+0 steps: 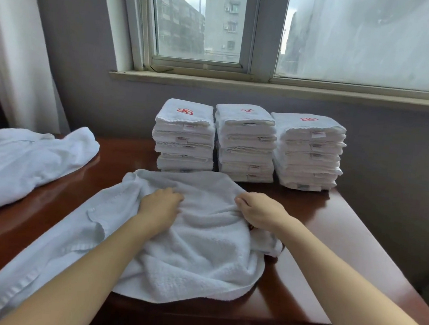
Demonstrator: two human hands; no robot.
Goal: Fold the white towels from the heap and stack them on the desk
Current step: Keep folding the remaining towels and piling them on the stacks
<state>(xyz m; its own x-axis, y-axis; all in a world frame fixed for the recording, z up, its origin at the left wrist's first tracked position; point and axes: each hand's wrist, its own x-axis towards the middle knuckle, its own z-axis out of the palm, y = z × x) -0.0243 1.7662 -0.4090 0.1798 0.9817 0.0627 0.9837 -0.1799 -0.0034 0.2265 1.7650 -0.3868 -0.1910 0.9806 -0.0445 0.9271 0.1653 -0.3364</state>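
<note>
A white towel lies crumpled across the middle and lower left of the frame, on the brown desk, with one long end trailing toward the lower left corner. The left hand has its fingers curled down into the cloth near the towel's far edge and bunches it. The right hand pinches a fold of the same edge, just to the right.

The towel looks thick, soft and limp. It is probably light for its bulk, and it will sag and wrinkle wherever it is not held. It is neither slippery nor fragile, so a firm pinch is safe. The best holds are the corners and the hemmed edges, which pull it flat before each fold.

The heap of loose towels sits at the left of the frame. Three stacks of folded towels stand side by side at the back centre, under the window.
</note>
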